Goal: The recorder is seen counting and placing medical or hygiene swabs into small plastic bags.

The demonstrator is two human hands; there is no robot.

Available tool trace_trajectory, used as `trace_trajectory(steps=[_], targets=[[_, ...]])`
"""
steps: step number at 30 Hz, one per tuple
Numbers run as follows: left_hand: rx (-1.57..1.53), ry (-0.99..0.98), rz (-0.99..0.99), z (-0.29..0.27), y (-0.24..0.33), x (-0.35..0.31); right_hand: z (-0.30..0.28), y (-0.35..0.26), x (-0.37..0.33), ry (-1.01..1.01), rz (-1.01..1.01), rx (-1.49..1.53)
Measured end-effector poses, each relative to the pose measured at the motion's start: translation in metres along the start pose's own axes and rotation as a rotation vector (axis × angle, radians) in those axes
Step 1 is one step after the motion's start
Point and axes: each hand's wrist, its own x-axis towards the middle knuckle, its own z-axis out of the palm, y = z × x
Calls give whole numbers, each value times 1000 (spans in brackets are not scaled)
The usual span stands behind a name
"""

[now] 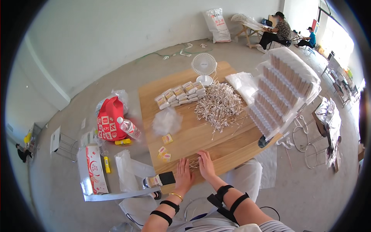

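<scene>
Visibly, the left hand [184,175] lay flat, fingers extended, near the edge of the wooden table [187,142]; the right hand [206,165] was likewise unclenched. Between them lay a small bunch of cotton swabs [194,162]; farther back, a large swab pile [219,104] lay beside stacked packs [179,93].

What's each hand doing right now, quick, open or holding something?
Left hand: open, fingers extended, beside the small bunch of cotton swabs.
Right hand: open, on the bunch's other side.
</scene>
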Motion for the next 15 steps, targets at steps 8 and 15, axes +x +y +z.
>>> trace_trajectory(steps=[8, 15], targets=[[-149, 50, 2, 4, -1, 15, 5, 3, 1, -3, -81, 63], [-232, 11, -48, -18, -7, 6, -49, -1, 5, -244, -115, -219]])
